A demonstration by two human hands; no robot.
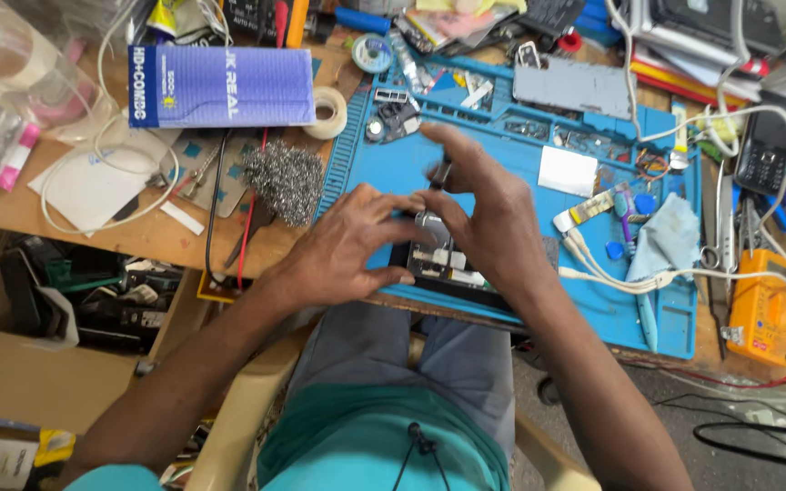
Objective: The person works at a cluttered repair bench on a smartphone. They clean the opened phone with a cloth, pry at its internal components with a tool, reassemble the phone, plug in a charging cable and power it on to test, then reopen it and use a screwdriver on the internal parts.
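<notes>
- Phone [438, 259] lying opened on blue mat [520, 195], at the mat's near edge, between both hands; back cover off, board and metal shields exposed.
- Left hand [343, 245] resting on the phone's left side, fingers spread and curved, steadying rather than clamping.
- Right hand [488, 214] over the phone's top end, thumb and forefinger pinched on a thin dark tool [443, 173], seemingly a small screwdriver; tip hidden behind the fingers.
- Progress, as a judgement: opening done, internal work in hand, roughly midway; parts not refitted, grey cover plate [573, 86] set aside at the mat's far edge.
- Small loose parts visible in the mat's far trays; too small to identify.
- Open room: bare mat just beyond the hands, near a white card [568, 170].
- Left side hemmed by steel wool [284, 180], red and black leads and a tape roll [327, 111].
- Right side hemmed by white cables [620, 277], grey cloth [666, 236] and orange multimeter [764, 305].
- Phone close to the bench [138, 232] front edge, above the lap; drop risk for loose screws.
</notes>
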